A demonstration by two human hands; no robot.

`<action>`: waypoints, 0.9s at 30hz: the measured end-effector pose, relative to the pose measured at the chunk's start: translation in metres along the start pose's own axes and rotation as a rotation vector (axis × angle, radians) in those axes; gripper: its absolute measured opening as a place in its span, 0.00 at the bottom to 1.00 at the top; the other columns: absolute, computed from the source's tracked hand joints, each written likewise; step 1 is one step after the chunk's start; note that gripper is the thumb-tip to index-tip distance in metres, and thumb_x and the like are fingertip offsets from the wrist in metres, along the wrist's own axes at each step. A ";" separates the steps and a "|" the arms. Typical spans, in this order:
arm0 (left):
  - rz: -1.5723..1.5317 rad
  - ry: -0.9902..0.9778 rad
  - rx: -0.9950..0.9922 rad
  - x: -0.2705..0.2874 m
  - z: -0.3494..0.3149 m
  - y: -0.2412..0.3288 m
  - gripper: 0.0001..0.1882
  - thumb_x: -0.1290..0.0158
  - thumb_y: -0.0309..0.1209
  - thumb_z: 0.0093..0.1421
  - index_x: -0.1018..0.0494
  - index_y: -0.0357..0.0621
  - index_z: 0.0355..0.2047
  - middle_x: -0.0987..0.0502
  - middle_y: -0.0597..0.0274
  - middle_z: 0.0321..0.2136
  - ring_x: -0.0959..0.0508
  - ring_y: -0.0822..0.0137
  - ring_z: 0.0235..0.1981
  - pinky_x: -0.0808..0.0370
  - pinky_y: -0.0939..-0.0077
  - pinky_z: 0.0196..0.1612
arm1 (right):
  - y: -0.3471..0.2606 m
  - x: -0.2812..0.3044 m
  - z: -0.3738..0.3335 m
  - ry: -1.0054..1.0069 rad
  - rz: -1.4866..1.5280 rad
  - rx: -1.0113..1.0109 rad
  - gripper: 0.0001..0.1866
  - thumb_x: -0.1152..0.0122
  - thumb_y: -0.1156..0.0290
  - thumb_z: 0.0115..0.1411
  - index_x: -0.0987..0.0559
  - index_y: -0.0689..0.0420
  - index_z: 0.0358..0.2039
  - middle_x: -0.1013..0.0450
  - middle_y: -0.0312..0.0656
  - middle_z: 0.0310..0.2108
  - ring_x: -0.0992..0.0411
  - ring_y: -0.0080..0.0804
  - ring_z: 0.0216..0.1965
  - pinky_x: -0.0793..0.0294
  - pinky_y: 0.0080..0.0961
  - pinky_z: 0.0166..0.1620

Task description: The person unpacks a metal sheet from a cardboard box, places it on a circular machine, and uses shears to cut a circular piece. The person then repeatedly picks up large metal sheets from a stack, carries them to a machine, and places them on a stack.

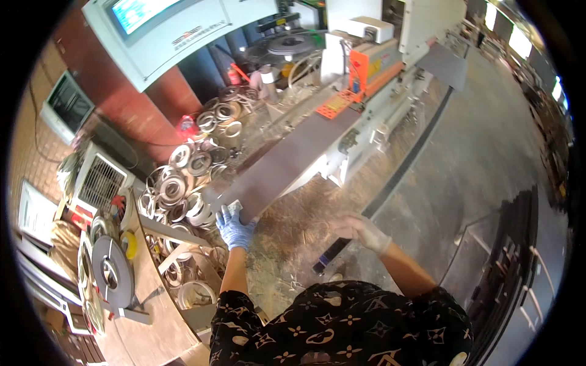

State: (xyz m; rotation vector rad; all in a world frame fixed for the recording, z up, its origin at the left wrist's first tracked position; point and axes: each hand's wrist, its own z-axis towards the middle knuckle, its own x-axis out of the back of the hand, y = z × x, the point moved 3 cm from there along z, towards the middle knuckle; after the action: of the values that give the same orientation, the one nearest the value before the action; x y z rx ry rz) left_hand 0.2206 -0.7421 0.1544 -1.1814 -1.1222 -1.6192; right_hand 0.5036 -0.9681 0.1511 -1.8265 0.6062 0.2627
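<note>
A long grey-brown panel (287,160) lies on the edge-banding machine, running away to the upper right under an orange guard (336,105). At its near end rests my left hand (235,232) in a blue glove, fingers spread against the panel's end beside a small pale label (235,206). My right hand (365,233), in a whitish glove, hovers apart from the panel, to its right above the floor. Motion blurs its fingers, but they look stretched out and nothing shows in them.
Many edging rolls (173,188) lie heaped left of the panel. A wooden table (137,305) at lower left carries a dark grey roll (113,271). Dark stacked panels (510,256) stand at right. A dark strip (406,161) crosses the floor. A control cabinet (183,36) stands upper left.
</note>
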 end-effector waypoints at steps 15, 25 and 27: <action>-0.014 -0.051 0.013 -0.016 0.016 0.041 0.41 0.38 0.52 0.42 0.38 0.64 0.58 0.50 0.52 0.64 0.52 0.47 0.65 0.53 0.54 0.65 | 0.122 0.121 -0.141 0.608 0.535 0.108 0.30 0.41 0.55 0.56 0.35 0.52 0.56 0.30 0.33 0.44 0.31 0.27 0.40 0.32 0.30 0.44; 0.003 -0.006 -0.024 -0.025 0.020 0.050 0.41 0.36 0.47 0.40 0.36 0.62 0.57 0.47 0.49 0.63 0.49 0.46 0.63 0.48 0.54 0.63 | 0.136 0.122 -0.150 0.663 0.614 0.129 0.19 0.42 0.59 0.58 0.29 0.48 0.50 0.28 0.32 0.40 0.30 0.27 0.38 0.30 0.29 0.43; 0.025 0.022 -0.037 -0.035 0.025 0.048 0.41 0.37 0.48 0.40 0.36 0.63 0.58 0.47 0.50 0.63 0.49 0.45 0.63 0.48 0.53 0.63 | 0.134 0.121 -0.156 0.696 0.628 0.150 0.18 0.42 0.61 0.58 0.29 0.49 0.48 0.28 0.33 0.39 0.29 0.28 0.37 0.29 0.30 0.42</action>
State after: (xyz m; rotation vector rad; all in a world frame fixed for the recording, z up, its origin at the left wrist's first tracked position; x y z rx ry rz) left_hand 0.2796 -0.7269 0.1336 -1.1943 -1.0633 -1.6365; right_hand 0.5164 -1.1780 0.0380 -1.5146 1.6435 -0.0218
